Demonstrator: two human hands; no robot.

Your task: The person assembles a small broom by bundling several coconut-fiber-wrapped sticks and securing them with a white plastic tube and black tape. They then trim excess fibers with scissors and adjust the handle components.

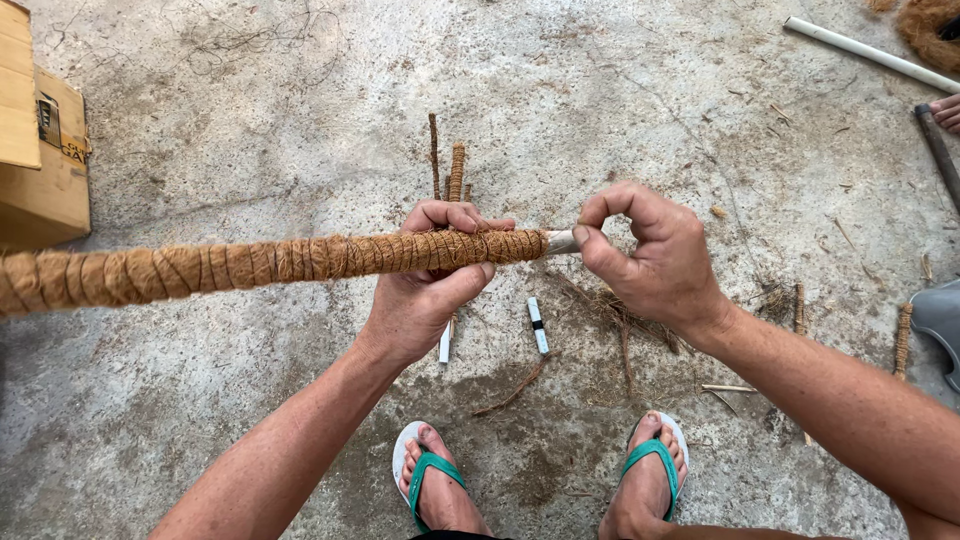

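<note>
Green-strapped sandals (432,478), two of them, sit at the bottom centre on the concrete floor (250,400). Just above, the left hand (430,285) wraps its fingers shut around the fibre-wrapped pole (250,265), which runs from the left edge to mid-frame. Right hand (650,255) pinches the pole's bare pale tip (560,241), thumb and forefinger closed. Two small white tubes (538,325) lie beneath the hands. Upper left, one cardboard box (40,160), contents hidden. Top right, one white pipe (870,52).
</note>
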